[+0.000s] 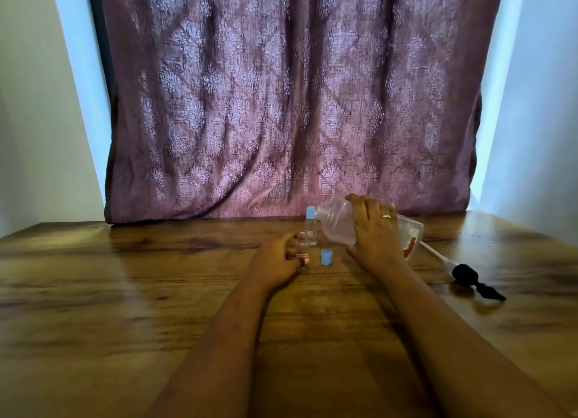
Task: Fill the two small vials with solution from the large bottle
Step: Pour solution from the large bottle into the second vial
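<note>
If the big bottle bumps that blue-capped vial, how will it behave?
It likely tips easily: the blue-capped vial stands tall, narrow and unheld, and the neck of the large bottle sits by its cap, so contact would land high. It looks small, probably light, so it may skid on the smooth table. Once down, its round body could roll.

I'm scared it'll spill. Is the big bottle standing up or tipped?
Tipped. The right hand holds the large bottle slanted, its mouth pointing down-left beside the blue-capped vial.
</note>
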Action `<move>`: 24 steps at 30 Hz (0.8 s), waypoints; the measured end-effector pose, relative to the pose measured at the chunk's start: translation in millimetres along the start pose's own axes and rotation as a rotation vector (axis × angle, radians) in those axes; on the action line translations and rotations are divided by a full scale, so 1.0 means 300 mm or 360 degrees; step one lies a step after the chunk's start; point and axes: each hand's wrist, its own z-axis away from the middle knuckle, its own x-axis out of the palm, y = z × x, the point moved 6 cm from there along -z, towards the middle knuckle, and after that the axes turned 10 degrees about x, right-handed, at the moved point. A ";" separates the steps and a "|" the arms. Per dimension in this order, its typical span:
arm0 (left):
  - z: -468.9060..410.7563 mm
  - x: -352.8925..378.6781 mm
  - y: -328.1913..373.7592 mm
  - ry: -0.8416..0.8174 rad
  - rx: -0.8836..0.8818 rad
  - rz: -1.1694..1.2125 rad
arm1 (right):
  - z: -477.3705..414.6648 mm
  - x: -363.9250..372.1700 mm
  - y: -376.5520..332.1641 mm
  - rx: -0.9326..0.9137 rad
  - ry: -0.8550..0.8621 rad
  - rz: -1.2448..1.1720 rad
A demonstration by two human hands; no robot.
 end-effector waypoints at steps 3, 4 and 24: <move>0.000 0.003 -0.001 -0.0010 0.0003 -0.0046 | 0.002 0.010 -0.005 -0.0036 -0.0024 -0.0014; 0.001 0.004 0.001 -0.0016 0.0008 -0.0062 | 0.002 0.015 -0.007 -0.0049 -0.0026 -0.0008; -0.007 0.010 0.010 -0.0049 0.0049 -0.0160 | 0.012 0.024 -0.052 -0.0210 0.0059 0.0081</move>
